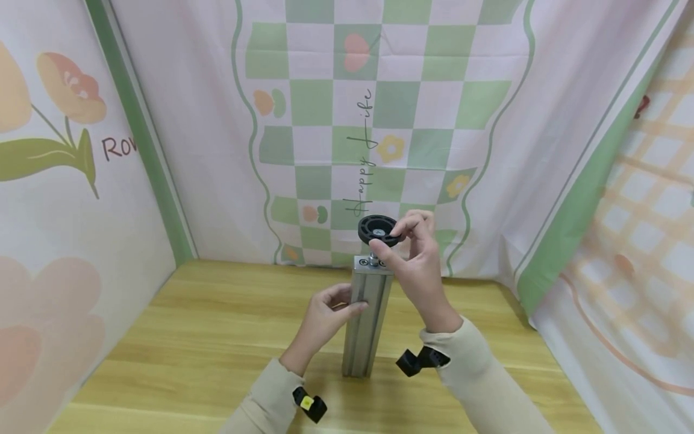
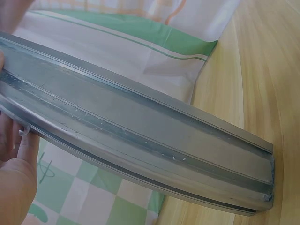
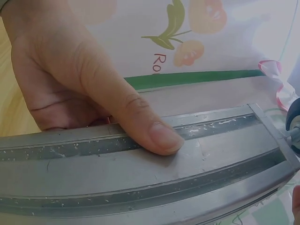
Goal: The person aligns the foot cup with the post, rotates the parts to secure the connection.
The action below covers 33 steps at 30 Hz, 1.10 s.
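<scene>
A grey aluminium profile [image 1: 366,325] stands upright on the table, slightly tilted in the head view. At its top, a black levelling foot [image 1: 370,237] with a screw at its centre sits on a short metal stud [image 1: 373,260] in the end plate. My left hand [image 1: 328,314] grips the profile's upper part from the left, its thumb lying across the front groove; the right wrist view shows this thumb [image 3: 157,133] up close. Thumb and fingers of my right hand [image 1: 420,265] pinch the foot's rim from the right. White specks dot the profile's grooves [image 2: 93,119].
The wood-grain table [image 1: 228,325] spreads around the profile's base. Behind it hangs a checked cloth [image 1: 355,120], with a flowered cloth [image 1: 65,241] to the left and another cloth [image 1: 640,271] to the right. Each wrist carries a black camera mount [image 1: 420,360].
</scene>
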Available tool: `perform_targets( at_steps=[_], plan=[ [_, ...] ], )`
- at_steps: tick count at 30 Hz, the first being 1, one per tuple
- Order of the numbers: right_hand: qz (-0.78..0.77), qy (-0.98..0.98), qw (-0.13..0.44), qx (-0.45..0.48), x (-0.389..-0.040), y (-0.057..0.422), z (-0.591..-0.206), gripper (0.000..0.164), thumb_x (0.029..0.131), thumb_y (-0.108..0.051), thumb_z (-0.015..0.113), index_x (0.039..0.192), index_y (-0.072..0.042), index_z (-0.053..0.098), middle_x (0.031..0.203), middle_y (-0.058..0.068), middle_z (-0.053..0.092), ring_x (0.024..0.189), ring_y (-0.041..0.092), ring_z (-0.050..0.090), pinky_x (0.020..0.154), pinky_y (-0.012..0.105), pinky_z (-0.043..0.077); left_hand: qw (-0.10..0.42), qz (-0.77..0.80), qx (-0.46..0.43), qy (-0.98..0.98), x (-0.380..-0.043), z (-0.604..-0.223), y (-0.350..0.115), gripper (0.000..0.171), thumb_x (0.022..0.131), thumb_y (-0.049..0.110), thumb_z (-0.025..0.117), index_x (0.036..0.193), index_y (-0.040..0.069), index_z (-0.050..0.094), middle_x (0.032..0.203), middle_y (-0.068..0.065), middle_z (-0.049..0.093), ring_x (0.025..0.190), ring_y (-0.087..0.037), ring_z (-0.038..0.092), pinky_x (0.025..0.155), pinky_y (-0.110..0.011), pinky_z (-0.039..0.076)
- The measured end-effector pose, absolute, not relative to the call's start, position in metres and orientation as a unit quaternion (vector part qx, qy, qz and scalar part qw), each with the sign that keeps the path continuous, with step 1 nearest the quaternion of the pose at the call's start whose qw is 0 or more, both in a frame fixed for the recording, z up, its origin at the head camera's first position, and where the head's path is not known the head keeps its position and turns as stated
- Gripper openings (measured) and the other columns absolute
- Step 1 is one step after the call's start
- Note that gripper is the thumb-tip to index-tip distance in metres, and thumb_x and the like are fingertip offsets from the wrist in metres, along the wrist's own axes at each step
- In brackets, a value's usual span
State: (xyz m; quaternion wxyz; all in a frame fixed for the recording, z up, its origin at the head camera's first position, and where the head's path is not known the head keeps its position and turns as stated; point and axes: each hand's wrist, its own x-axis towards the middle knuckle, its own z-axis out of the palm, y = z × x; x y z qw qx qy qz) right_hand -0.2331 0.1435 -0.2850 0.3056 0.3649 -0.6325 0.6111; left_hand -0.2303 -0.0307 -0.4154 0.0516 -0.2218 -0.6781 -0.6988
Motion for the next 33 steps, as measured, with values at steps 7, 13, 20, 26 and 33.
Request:
perform_targets(
  at_steps=[7, 13, 20, 26, 33],
  plan=[
    [0.575, -0.648, 0.349, 0.357, -0.231, 0.143, -0.285, 0.033, 0.087, -0.02, 0.08, 0.093, 0.001, 0.056, 0.103, 0.0, 0.038, 0.092, 0.021, 0.036, 0.08, 0.03, 0.032, 0.055, -0.698, -0.224, -0.678, -0.23, -0.416, -0.03, 0.031, 0.09, 0.02, 0.079, 0.118, 0.008, 0.071, 0.105, -0.007, 0.071, 0.1, -0.022, 0.067, 0.091, -0.033, 0.057],
    [0.591, -0.648, 0.325, 0.355, -0.235, 0.147, -0.286, 0.03, 0.096, -0.022, 0.06, 0.111, 0.003, 0.058, 0.124, 0.006, 0.045, 0.118, 0.026, 0.04, 0.103, 0.041, 0.032, 0.052, -0.7, -0.214, -0.68, -0.229, -0.415, -0.029, 0.031, 0.089, 0.019, 0.079, 0.117, 0.008, 0.071, 0.104, -0.007, 0.071, 0.099, -0.021, 0.067, 0.091, -0.032, 0.057],
    [0.69, -0.586, 0.13, 0.405, -0.248, 0.152, -0.285, 0.046, 0.107, -0.022, 0.022, 0.135, -0.01, 0.056, 0.154, 0.017, 0.038, 0.147, 0.028, 0.024, 0.121, 0.051, 0.008, 0.05, -0.698, -0.197, -0.687, -0.229, -0.413, -0.028, 0.033, 0.087, 0.021, 0.081, 0.116, 0.008, 0.071, 0.101, -0.006, 0.07, 0.097, -0.02, 0.066, 0.09, -0.03, 0.057],
    [0.731, -0.536, 0.056, 0.418, -0.253, 0.152, -0.291, 0.051, 0.109, -0.024, 0.014, 0.142, -0.017, 0.053, 0.158, 0.014, 0.034, 0.146, 0.031, 0.025, 0.121, 0.051, 0.011, 0.051, -0.696, -0.2, -0.687, -0.229, -0.413, -0.029, 0.034, 0.087, 0.021, 0.081, 0.117, 0.009, 0.071, 0.102, -0.006, 0.07, 0.098, -0.021, 0.066, 0.09, -0.03, 0.057],
    [0.743, -0.516, 0.04, 0.424, -0.256, 0.148, -0.293, 0.048, 0.11, -0.029, 0.02, 0.143, -0.014, 0.052, 0.155, 0.014, 0.04, 0.148, 0.036, 0.021, 0.12, 0.056, 0.012, 0.05, -0.699, -0.194, -0.686, -0.228, -0.412, -0.029, 0.034, 0.088, 0.022, 0.081, 0.117, 0.008, 0.071, 0.101, -0.006, 0.069, 0.098, -0.02, 0.065, 0.091, -0.029, 0.056]
  ],
)
